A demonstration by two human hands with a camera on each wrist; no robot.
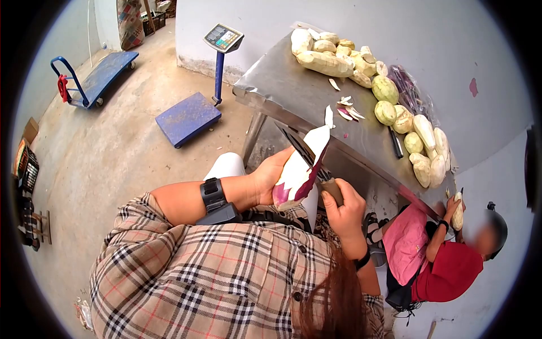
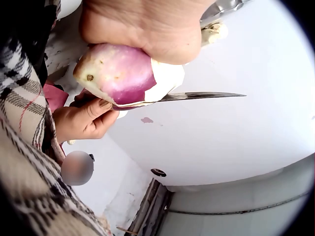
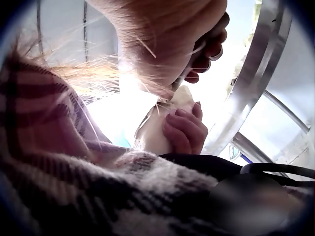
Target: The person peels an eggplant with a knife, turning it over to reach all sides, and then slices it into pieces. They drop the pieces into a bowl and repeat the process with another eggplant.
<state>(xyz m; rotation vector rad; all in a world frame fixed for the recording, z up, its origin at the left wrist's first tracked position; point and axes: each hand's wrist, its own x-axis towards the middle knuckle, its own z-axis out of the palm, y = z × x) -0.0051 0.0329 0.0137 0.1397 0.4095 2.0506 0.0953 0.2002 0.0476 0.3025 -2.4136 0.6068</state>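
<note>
My left hand (image 1: 270, 176) grips a partly peeled eggplant (image 1: 296, 174), tilted over my lap. Purple skin shows at its lower end and along one side; the rest is bare white. In my right hand (image 1: 347, 212) is a knife with a wooden handle (image 1: 332, 192), its dark blade (image 1: 296, 144) lying across the eggplant. From the left wrist, the blade (image 2: 202, 95) runs along the underside of the eggplant (image 2: 123, 73), close to the right hand's fingers (image 2: 93, 110). The right wrist view shows the left hand's curled fingers (image 3: 187, 130) around the pale flesh.
A metal table (image 1: 271, 73) bears several peeled eggplants (image 1: 324, 63), peel scraps (image 1: 350, 110), a black-handled tool (image 1: 395, 142) and a plastic bag (image 1: 409, 90). Another person (image 1: 449, 271) sits at right, holding a peeled eggplant. A platform scale (image 1: 189, 118) and blue cart (image 1: 104, 76) stand left.
</note>
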